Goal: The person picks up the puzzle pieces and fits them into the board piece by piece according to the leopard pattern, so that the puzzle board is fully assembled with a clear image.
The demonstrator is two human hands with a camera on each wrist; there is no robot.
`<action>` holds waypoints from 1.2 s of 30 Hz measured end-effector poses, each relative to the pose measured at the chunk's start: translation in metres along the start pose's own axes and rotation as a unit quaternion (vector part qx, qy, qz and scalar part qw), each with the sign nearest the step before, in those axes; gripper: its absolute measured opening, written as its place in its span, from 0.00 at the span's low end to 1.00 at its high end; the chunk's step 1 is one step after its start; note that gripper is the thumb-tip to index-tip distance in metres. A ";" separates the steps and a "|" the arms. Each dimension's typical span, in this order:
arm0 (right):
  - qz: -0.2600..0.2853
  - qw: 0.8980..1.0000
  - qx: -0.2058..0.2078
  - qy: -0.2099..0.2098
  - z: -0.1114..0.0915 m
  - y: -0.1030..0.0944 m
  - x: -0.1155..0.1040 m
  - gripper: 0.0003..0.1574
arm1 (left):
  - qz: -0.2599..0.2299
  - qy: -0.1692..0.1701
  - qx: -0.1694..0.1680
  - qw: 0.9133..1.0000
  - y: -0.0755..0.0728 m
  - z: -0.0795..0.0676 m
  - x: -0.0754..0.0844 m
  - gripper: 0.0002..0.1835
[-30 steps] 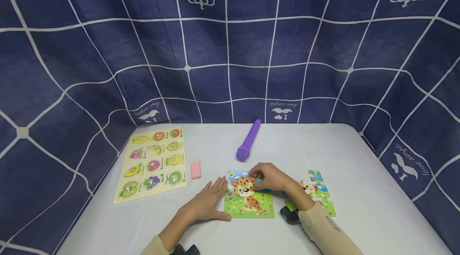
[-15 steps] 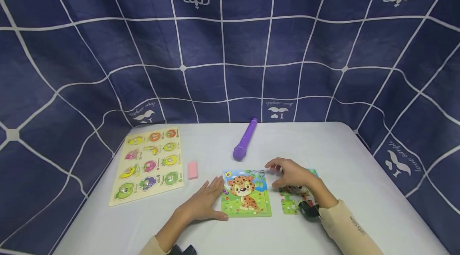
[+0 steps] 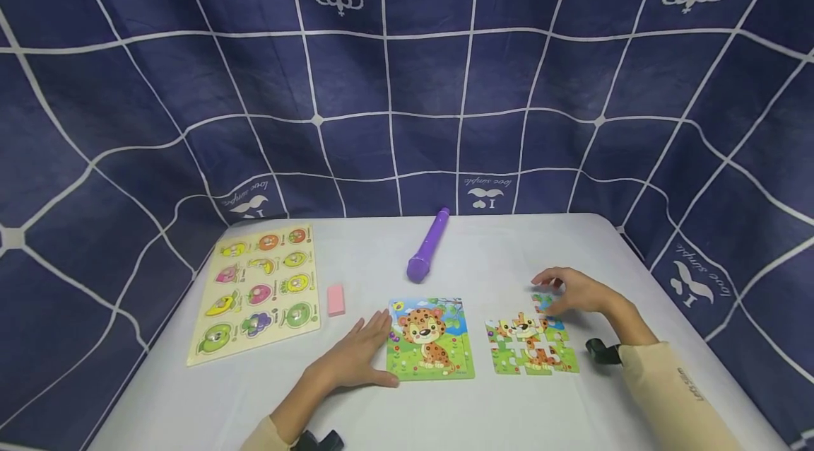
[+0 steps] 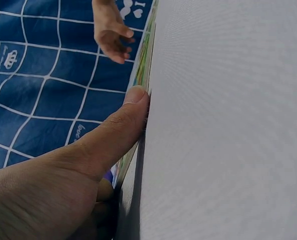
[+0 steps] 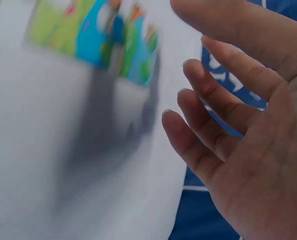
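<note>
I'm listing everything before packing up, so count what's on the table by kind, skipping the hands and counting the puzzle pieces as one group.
Boards, namely the fruit board and the leopard board: 2
Group of puzzle pieces: 1
Purple microphone: 1
Pink block: 1
Total: 5

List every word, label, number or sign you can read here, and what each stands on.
"love simple", upside down, repeated: blue curtain.
"I", upside down, with a heart and moustache: same curtain.
"Let's Slim", small, as far as it reads: right sleeve.
Fruit board: labels too small to read.
Leopard board: nothing legible.
</note>
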State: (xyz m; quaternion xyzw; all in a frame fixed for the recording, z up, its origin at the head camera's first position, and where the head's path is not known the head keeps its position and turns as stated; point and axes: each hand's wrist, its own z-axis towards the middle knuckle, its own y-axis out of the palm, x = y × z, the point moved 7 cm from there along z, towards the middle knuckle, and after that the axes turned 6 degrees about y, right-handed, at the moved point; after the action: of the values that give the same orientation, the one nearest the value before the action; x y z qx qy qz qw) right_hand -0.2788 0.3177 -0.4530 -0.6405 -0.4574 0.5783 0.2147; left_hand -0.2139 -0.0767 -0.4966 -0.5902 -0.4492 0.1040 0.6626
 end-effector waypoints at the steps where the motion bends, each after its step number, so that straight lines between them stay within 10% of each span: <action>1: -0.003 1.000 -0.001 0.004 0.000 -0.001 0.005 0.37 | 0.000 0.000 0.001 1.000 0.000 0.000 0.000 0.63; 21: -0.009 0.998 -0.022 0.057 0.003 0.004 0.026 0.33 | 0.005 0.003 0.008 1.000 0.001 -0.001 0.000 0.64; 36: 0.011 1.000 -0.020 0.004 0.007 0.004 0.032 0.30 | 0.012 -0.002 0.004 1.000 0.000 0.000 0.000 0.64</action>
State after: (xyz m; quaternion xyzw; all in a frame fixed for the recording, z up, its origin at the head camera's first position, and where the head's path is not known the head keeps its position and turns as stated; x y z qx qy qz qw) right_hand -0.2873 0.3408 -0.4755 -0.6519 -0.4606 0.5692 0.1972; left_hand -0.2140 -0.0769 -0.4970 -0.5929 -0.4432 0.1152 0.6624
